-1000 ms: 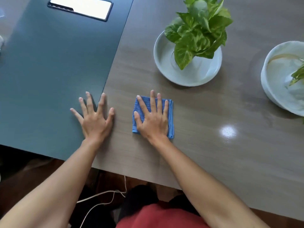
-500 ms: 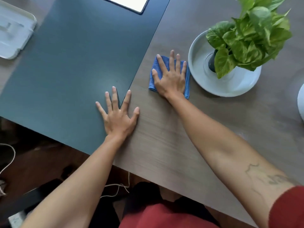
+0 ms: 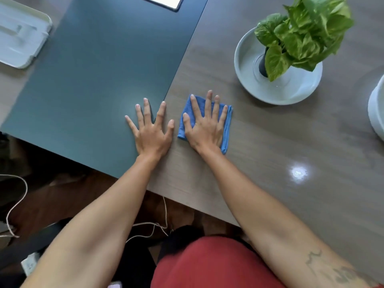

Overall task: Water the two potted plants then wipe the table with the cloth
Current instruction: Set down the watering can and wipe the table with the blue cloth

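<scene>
— Where is the cloth right now?

— Flat on the wooden surface, under the right hand. That hand is spread wide, palm down, pressing on it; only the blue edges show around the fingers. The left hand lies just beside it, also spread flat, holding nothing, resting across the edge of a dark green mat.

— And the plants?

— One leafy plant stands in a pale bowl beyond the right hand and off to its outer side, apart from the cloth. A second white pot peeks in farther out on that side, mostly cut off.

— How will the cloth behave?

— It looks soft, thin and folded into a small square, so I'd judge it light and limp. It should slide easily on the smooth, glossy wood but may bunch or unfold if pushed from one corner.

— So where to hold it?

— Palm over the middle, fingers fanned toward the far edge, as now. Even pressure keeps the folds together. Near the bowl I'd ease off, since it looks breakable and may hold water.

— Watering done?

— Probably; this looks like wiping.
</scene>
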`<state>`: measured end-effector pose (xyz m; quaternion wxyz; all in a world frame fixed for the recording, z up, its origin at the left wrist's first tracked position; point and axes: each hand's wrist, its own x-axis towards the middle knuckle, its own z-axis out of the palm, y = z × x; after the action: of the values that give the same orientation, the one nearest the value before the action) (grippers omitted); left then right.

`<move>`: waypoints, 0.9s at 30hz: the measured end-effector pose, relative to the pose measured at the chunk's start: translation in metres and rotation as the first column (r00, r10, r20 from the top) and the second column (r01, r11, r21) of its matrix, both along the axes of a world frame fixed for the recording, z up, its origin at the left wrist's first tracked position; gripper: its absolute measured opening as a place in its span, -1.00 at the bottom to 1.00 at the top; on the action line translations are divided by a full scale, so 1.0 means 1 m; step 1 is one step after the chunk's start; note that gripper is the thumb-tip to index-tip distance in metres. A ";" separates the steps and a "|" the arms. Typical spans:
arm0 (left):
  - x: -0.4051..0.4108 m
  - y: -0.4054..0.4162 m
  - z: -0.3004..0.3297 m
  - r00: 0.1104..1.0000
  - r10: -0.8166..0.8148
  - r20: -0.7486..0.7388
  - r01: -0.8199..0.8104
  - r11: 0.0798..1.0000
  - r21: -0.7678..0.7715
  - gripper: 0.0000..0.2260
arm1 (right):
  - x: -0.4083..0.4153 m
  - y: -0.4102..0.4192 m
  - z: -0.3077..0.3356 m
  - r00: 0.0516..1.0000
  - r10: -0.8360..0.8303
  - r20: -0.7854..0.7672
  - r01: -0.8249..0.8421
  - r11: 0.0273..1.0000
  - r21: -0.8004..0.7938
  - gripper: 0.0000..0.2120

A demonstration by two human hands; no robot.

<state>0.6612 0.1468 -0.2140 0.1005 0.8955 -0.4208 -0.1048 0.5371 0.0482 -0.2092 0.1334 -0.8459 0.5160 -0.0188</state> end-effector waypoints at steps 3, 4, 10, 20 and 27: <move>-0.004 0.004 0.010 0.999 -0.020 -0.040 0.016 0.995 -0.094 -0.42 | -0.013 0.019 0.011 0.999 0.014 -0.033 -0.010 0.992 0.127 -0.39; -0.007 0.004 0.014 0.999 -0.030 -0.038 0.025 0.993 -0.112 -0.40 | -0.016 0.017 0.019 0.999 0.022 -0.025 -0.017 0.983 0.183 -0.37; -0.043 -0.019 0.025 0.992 -0.124 -0.004 0.121 0.981 -0.153 -0.40 | -0.064 0.002 0.039 0.972 0.050 0.229 -0.077 0.991 0.111 -0.41; -0.118 -0.050 0.006 0.955 -0.295 0.022 0.293 0.954 0.068 -0.44 | -0.203 -0.002 0.024 0.976 -0.150 0.156 0.151 0.988 0.002 -0.40; -0.115 -0.015 0.004 0.952 -0.304 0.043 0.300 0.950 0.085 -0.42 | -0.255 0.002 0.014 0.967 -0.241 0.081 0.243 0.970 -0.011 -0.39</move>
<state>0.5465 0.1315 -0.2097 0.0369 0.8263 -0.5512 -0.1100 0.2826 0.0499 -0.1957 0.1414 -0.7766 0.6095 -0.0740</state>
